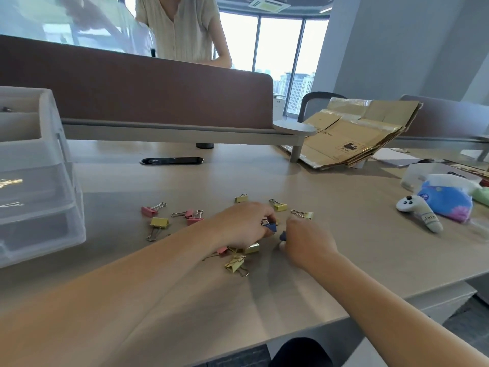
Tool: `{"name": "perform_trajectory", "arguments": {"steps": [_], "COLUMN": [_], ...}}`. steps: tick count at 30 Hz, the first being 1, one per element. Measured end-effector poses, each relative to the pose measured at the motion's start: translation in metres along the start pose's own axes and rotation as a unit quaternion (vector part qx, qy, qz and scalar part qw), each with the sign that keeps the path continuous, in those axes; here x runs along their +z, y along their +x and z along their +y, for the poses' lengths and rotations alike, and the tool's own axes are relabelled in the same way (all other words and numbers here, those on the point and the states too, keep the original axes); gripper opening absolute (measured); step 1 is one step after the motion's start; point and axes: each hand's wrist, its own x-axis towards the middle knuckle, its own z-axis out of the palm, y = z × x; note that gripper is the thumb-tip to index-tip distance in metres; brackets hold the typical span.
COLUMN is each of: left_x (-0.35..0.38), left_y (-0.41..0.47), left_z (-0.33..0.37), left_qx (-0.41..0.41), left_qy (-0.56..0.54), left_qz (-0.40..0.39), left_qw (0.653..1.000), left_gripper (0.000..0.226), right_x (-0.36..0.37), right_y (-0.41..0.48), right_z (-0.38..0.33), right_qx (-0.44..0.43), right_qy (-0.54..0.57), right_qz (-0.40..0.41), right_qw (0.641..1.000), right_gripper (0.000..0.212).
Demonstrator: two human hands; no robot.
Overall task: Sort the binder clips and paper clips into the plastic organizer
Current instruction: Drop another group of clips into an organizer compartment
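Several yellow binder clips (159,222) and pink binder clips (149,210) lie scattered on the beige desk (344,234). In the middle of the pile my left hand (242,225) holds a blue binder clip (271,228) with curled fingers. Just to its right, my right hand (307,243) pinches a second blue binder clip (283,236). More yellow clips (235,263) lie under and in front of my left hand. The clear plastic organizer (39,197) with drawers stands at the left edge; gold paper clips (10,182) show through one drawer.
A brown divider panel (158,94) runs along the back of the desk, with a person standing behind it. Flattened cardboard (352,136) leans at the back right. A tissue pack (444,201) and a small white plush toy (420,211) lie at the right.
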Motion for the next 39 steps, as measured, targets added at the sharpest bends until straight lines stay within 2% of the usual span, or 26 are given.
{"name": "perform_trajectory", "arguments": {"steps": [4, 8, 14, 25, 28, 34, 39], "left_x": [-0.004, -0.016, -0.066, -0.210, -0.243, -0.295, -0.320], "left_y": [-0.008, -0.022, -0.065, -0.179, -0.201, -0.221, -0.220], "left_z": [0.001, -0.002, -0.004, -0.056, -0.077, -0.136, -0.176], "left_qx": [-0.004, -0.008, -0.019, -0.075, -0.101, -0.176, -0.222], "left_qy": [-0.002, -0.003, 0.032, 0.092, 0.100, 0.148, 0.183], "left_qz": [0.006, 0.014, 0.084, 0.214, 0.225, 0.230, 0.217], "left_qw": [1.000, 1.000, 0.996, 0.970, 0.964, 0.946, 0.933], "left_gripper": [0.023, 0.024, 0.024, 0.018, 0.019, 0.022, 0.019], "right_x": [-0.009, -0.030, -0.098, -0.177, -0.188, -0.195, -0.190], "right_y": [-0.005, -0.006, -0.022, -0.010, 0.002, 0.034, 0.067], "right_z": [0.000, -0.006, -0.056, -0.219, -0.265, -0.354, -0.404], "right_qx": [-0.003, 0.012, -0.089, -0.268, -0.302, -0.364, -0.406], "right_qy": [0.029, 0.132, 0.201, 0.271, 0.286, 0.292, 0.234], "right_qz": [-0.030, -0.044, -0.025, 0.013, 0.022, 0.028, 0.049], "right_qw": [0.999, 0.990, 0.975, 0.924, 0.909, 0.884, 0.882], "right_gripper": [0.011, 0.020, 0.020, 0.027, 0.020, 0.020, 0.017]}}
